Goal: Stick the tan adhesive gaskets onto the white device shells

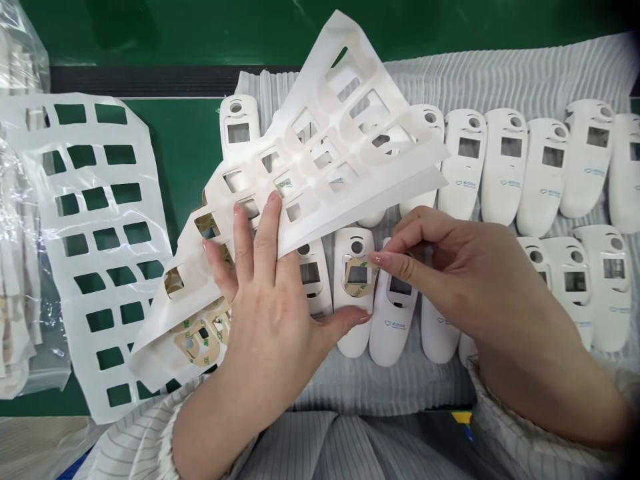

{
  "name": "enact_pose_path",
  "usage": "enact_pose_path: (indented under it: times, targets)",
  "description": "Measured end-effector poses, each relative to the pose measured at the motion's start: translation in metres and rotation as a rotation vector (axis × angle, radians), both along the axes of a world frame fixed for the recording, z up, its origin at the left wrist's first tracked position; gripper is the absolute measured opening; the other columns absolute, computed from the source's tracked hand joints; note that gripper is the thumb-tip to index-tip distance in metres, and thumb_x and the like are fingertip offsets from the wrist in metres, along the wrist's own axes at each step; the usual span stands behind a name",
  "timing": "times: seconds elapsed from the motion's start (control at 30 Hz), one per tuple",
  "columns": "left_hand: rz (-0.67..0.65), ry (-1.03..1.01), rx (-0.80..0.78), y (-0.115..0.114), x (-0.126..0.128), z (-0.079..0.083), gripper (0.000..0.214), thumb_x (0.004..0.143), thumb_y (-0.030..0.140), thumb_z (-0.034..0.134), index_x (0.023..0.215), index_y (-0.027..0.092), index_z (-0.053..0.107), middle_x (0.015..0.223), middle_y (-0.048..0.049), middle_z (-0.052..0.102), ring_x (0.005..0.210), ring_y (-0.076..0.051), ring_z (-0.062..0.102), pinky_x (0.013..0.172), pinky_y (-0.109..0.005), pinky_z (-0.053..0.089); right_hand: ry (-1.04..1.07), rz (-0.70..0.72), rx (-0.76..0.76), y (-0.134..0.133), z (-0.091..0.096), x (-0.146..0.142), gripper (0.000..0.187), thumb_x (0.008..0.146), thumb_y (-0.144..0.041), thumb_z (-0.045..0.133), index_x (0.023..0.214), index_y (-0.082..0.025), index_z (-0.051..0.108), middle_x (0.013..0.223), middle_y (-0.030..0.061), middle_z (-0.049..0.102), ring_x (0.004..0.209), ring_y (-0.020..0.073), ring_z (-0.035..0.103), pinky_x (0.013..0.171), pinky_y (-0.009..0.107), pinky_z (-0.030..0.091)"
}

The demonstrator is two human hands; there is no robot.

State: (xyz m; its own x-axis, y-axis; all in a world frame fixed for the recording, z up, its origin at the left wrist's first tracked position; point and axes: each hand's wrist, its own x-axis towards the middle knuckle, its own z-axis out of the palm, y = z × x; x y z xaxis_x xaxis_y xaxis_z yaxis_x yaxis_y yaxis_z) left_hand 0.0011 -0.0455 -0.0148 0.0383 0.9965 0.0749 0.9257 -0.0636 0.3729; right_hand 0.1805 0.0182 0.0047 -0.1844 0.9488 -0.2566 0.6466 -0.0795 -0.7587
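My left hand [273, 313] is spread palm down over a folded white sheet with square cut-outs [320, 153]. Its thumb tip touches the side of a white plastic device shell [354, 337] that has a round hole and a small window. Around that window sits a tan, printed adhesive sticker [357, 288]. Thumb and forefinger of my right hand [445, 267] are closed in a pinch at the sticker's upper right edge. Several more tan stickers [200, 340] show on the sheet's lower left part, below my left wrist. Another white shell [393, 333] stands just to the right, partly under my right fingers.
Rows of white shells [503, 167] lie on crinkled grey-white padding [450, 73]. To the left, a second cut-out sheet [113, 260] lies on the green table [195, 127]. Clear plastic bags [25, 267] with white pieces are at the far left edge.
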Motion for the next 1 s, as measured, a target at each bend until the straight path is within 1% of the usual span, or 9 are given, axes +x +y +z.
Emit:
enact_pose_path:
  times: [0.17, 0.47, 0.63, 0.77, 1.0]
  targets:
    - [-0.010, 0.006, -0.001, 0.0002, -0.0006, 0.0003, 0.078, 0.054, 0.068, 0.080, 0.106, 0.019, 0.047, 0.156, -0.0224, 0.025, 0.144, -0.047, 0.012, 0.112, -0.067, 0.002, 0.009, -0.008, -0.006, 0.0012, -0.0011, -0.0016, 0.017, 0.075, -0.033, 0.073, 0.064, -0.022, 0.066, 0.067, -0.0019, 0.061, 0.055, 0.0104, 0.050, 0.045, 0.025, 0.039]
    - [0.003, -0.022, -0.010, 0.0013, 0.0006, 0.0000, 0.073, 0.058, 0.068, 0.077, 0.107, 0.022, 0.049, 0.157, -0.0182, 0.026, 0.145, -0.045, 0.012, 0.114, -0.066, 0.001, -0.042, -0.002, 0.016, 0.0025, 0.0030, -0.0042, 0.017, 0.075, -0.031, 0.074, 0.063, -0.021, 0.067, 0.067, -0.0014, 0.063, 0.049, 0.0087, 0.046, 0.041, 0.025, 0.037]
    - [-0.003, -0.010, -0.008, 0.0014, 0.0003, 0.0010, 0.072, 0.056, 0.067, 0.079, 0.103, 0.022, 0.050, 0.156, -0.0188, 0.027, 0.145, -0.046, 0.013, 0.113, -0.066, 0.002, -0.056, -0.001, 0.042, 0.0028, 0.0015, -0.0057, 0.016, 0.074, -0.028, 0.075, 0.062, -0.021, 0.067, 0.066, -0.0014, 0.062, 0.048, 0.0082, 0.045, 0.040, 0.024, 0.035]
    - [-0.009, -0.003, -0.014, 0.0017, -0.0004, 0.0017, 0.073, 0.056, 0.067, 0.078, 0.105, 0.020, 0.050, 0.156, -0.0196, 0.027, 0.145, -0.047, 0.012, 0.113, -0.067, 0.002, -0.053, 0.003, 0.044, 0.0020, 0.0010, -0.0062, 0.017, 0.073, -0.026, 0.077, 0.061, -0.020, 0.067, 0.065, -0.0016, 0.062, 0.048, 0.0077, 0.045, 0.039, 0.024, 0.034]
    - [-0.011, -0.002, -0.010, 0.0017, 0.0007, 0.0020, 0.074, 0.055, 0.067, 0.079, 0.106, 0.020, 0.052, 0.156, -0.0193, 0.028, 0.145, -0.046, 0.014, 0.114, -0.065, 0.003, -0.071, 0.014, 0.066, 0.0013, 0.0023, -0.0061, 0.016, 0.073, -0.025, 0.078, 0.061, -0.020, 0.067, 0.065, -0.0021, 0.062, 0.048, 0.0070, 0.043, 0.038, 0.023, 0.031]
